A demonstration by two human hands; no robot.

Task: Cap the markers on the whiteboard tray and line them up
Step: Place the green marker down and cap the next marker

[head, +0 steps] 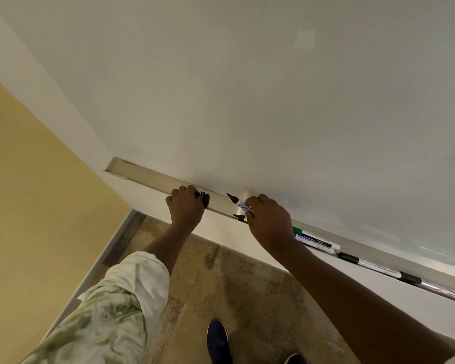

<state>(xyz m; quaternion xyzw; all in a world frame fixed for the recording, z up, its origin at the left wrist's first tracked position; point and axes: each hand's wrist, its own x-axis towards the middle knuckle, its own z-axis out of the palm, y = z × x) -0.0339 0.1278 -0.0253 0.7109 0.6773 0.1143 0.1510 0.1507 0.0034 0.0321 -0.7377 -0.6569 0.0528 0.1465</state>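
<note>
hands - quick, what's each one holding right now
Left hand: closed on black caps.
Right hand: closed on two uncapped markers, tips pointing toward the left hand.

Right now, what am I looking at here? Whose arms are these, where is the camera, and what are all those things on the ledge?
There is no machine: a person wears a wide-angle camera on the head, looking forward and down, so you see their own two arms and a shoe on the floor.

The pale surface is a whiteboard, and the metal ledge under it is its tray.

The left hand grips black marker caps at the tray. The right hand holds an uncapped marker with a blue label, its black tip bare. A second bare tip shows just below it.

Further right in the tray lie more markers: a green one, a blue-labelled one, and a black-capped one.
</note>
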